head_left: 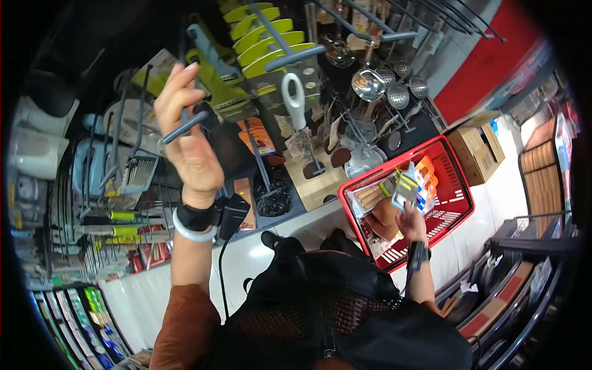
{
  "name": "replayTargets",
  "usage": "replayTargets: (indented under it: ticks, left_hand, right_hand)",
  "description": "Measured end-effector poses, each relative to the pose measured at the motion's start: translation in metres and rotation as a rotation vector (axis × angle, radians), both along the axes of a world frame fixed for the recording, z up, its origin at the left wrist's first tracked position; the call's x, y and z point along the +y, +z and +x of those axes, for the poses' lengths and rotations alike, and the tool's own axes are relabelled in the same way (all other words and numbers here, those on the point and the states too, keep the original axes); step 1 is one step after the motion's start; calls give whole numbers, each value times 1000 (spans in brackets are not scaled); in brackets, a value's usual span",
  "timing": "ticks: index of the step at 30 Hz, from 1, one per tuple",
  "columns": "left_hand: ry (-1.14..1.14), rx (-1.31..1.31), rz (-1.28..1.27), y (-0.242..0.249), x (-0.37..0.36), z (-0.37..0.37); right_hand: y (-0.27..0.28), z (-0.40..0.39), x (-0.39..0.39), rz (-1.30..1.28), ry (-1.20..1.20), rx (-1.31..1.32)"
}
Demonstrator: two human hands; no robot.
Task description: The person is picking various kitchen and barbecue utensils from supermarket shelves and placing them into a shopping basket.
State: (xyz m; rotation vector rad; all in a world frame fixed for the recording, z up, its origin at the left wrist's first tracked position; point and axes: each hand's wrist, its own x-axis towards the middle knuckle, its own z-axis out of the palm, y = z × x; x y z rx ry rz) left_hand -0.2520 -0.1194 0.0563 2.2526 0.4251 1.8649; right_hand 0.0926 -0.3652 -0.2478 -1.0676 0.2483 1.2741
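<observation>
My left hand [188, 129] is raised at the display rack, its fingers bent around the rod of a grey T-ended display hook [185, 127]. The crossbar lies in front of my palm; whether any goods hang behind the fingers is hidden. Low on the right, my right hand [413, 223] grips what looks like a flat grater [404, 189] with a pale blue frame and a yellow-green label. It is over the red shopping basket [456, 179]. Inside the basket are an orange package [425, 168], a brown rounded item [383, 219] and pale rod-shaped items [370, 196].
Green utensils [268, 46] and metal ladles [369, 84] hang ahead. A white-handled tool [295, 102] hangs centrally. Blue-framed graters [139, 172] are at left. Behind the basket stands a cardboard box [476, 151]; a dark rack [524, 246] stands right. A black strapped object [233, 216] dangles by my left wrist.
</observation>
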Motion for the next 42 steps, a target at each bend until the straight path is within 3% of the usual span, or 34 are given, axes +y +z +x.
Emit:
replayTargets:
  ticks: [2, 7, 8, 12, 14, 16, 18, 20, 22, 29, 38, 40, 42]
  left_hand:
    - [-9, -3, -5, -2, 0, 1]
    - [-43, 18, -8, -4, 3, -2]
    - [-48, 33, -18, -4, 2, -4]
    - [-14, -162, -43, -15, -22, -2]
    - [152, -179, -95, -46, -29, -18]
    - [-66, -105, -367, -55, -45, -24]
    - [-315, -58, -547, -57, -53, -24]
    - [-393, -58, -751, -49, -63, -19]
    - [-483, -81, -743, -48, -61, -18]
    - [-511, -141, -861, -24, -56, -10]
    - [-438, -163, -974, -28, -25, -7]
    - [-470, -196, -984, -31, -18, -6]
    - [-457, -232, -922, -36, -7, -3]
  right_hand:
    - [23, -25, -17, -95, -11, -80]
    - [78, -75, -28, 111, 128, -287]
    - [61, -66, -37, 253, 239, -381]
    - [106, -78, -21, 266, 460, -595]
    - [116, -82, -3, 301, 815, -835]
    - [125, -92, 22, 345, 977, -1087]
    - [138, -108, 49, 453, 992, -1178]
    - [127, -122, 76, 568, 958, -1137]
    - [136, -139, 97, 589, 959, -1055]
    - [110, -177, 136, 688, 845, -944]
    - [127, -188, 137, 674, 794, -840]
    - [151, -184, 124, 618, 653, -1210]
    - [127, -165, 118, 527, 534, -1136]
